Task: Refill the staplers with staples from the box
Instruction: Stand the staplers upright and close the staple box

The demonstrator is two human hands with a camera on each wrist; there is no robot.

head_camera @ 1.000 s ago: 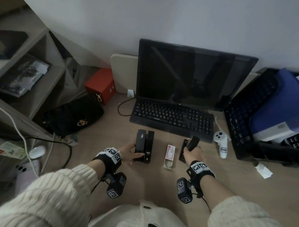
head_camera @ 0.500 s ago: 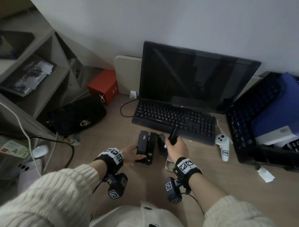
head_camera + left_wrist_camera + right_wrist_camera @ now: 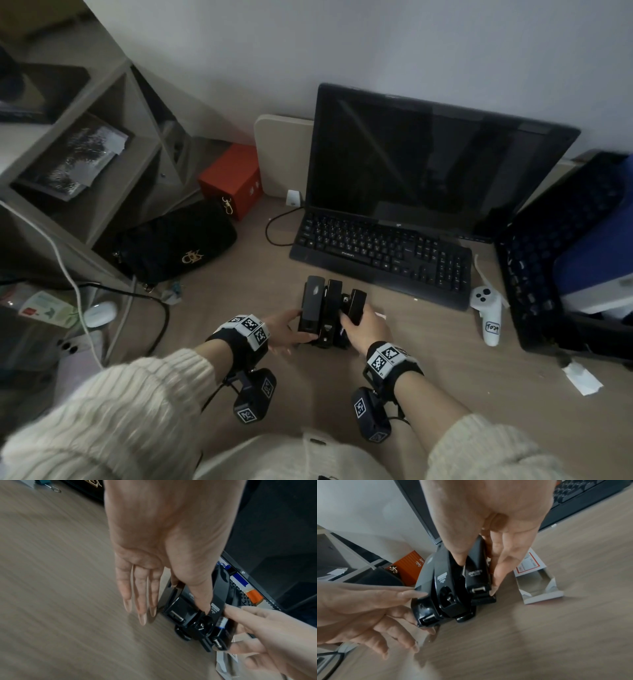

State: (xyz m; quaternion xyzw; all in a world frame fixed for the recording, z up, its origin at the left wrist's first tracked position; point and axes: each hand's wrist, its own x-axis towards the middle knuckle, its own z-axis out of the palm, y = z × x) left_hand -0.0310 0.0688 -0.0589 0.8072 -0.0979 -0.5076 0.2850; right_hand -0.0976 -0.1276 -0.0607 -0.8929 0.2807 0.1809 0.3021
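A black keyboard (image 3: pixel 380 255) fronts a dark monitor (image 3: pixel 435 164) at the desk's (image 3: pixel 445 370) back edge, flanked by a black handbag (image 3: pixel 174 245), a red box (image 3: pixel 233 178) and a white controller (image 3: pixel 488 313).

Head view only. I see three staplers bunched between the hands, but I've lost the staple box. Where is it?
Observer: The right wrist view shows the box flat on the desk, just right of the staplers and apart from them.
Operator: What is the right grip on?
Observer: The right hand pinches the right stapler, the smallest, between thumb and fingers.
Operator: And the left?
Observer: In the left wrist view, the left hand pinches the left stapler between thumb and index finger. The other three fingers are straight beside it.
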